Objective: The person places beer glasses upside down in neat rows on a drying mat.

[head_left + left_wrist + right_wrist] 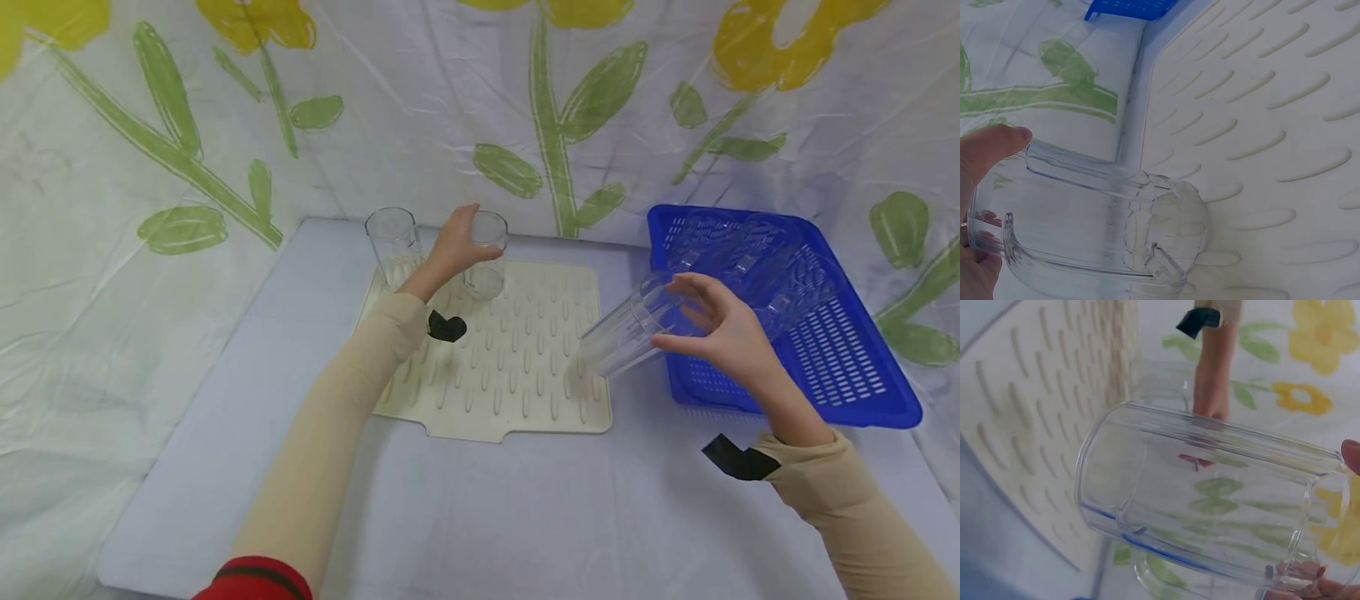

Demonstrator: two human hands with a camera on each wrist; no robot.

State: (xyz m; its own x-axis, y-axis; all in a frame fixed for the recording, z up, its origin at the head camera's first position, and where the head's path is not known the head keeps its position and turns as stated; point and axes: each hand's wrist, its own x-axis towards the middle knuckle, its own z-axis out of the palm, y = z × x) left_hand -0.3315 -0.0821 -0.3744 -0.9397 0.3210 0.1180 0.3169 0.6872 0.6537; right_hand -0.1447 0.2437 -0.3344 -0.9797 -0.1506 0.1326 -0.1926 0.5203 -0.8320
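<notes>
My left hand (448,250) grips a clear glass mug (483,279) near its rim, thumb and fingers on opposite sides. That mug stands upright at the back of the cream ridged mat (465,400), its base on the ridges in the left wrist view. Just left of it is another clear glass (393,242) on the mat. With my right hand (723,333) I hold a second glass mug (622,333) by one end, tilted, its other end over the mat's right edge. A handle (1147,575) shows on its side in the right wrist view.
A blue perforated basket (832,367) stands to the right, with several clear glasses (750,250) lying in it. Behind the white table (510,517) hangs a white sheet (420,108) painted with yellow flowers. A black tab sticks out at each wrist.
</notes>
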